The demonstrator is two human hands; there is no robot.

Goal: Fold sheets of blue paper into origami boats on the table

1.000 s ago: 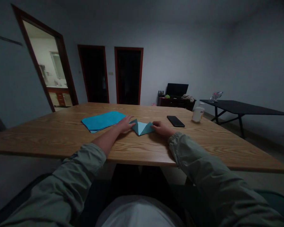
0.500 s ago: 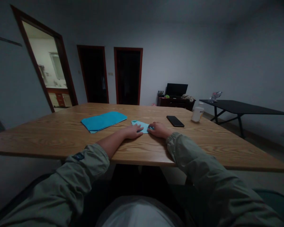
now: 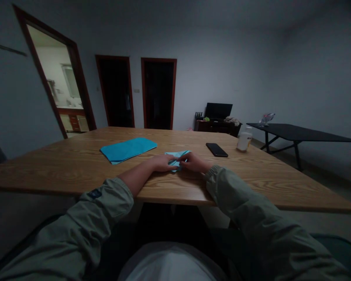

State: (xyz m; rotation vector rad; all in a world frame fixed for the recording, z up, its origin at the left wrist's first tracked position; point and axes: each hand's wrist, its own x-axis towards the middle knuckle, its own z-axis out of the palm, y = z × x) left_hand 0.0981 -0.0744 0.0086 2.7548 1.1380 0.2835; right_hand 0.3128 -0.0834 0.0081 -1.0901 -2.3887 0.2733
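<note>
A small piece of folded light-blue paper (image 3: 178, 157) lies at the middle of the wooden table (image 3: 76, 171), partly hidden by my hands. My left hand (image 3: 163, 163) presses its left side with the fingertips. From the other side, my right hand (image 3: 194, 162) pinches the paper with its fingers. The two hands nearly meet over it. To the left of my left hand lies a flat stack of darker blue paper (image 3: 128, 150), untouched.
A black phone (image 3: 217, 150) lies on the table to the right of my right hand, and a white pump bottle (image 3: 245, 140) stands beyond it. Past the table's right corner stands a black table (image 3: 298, 132). Doorways are in the back wall.
My hands have moved closer together over the light-blue paper. The paper now looks narrower and more bunched, and my right fingers have closed on it.
</note>
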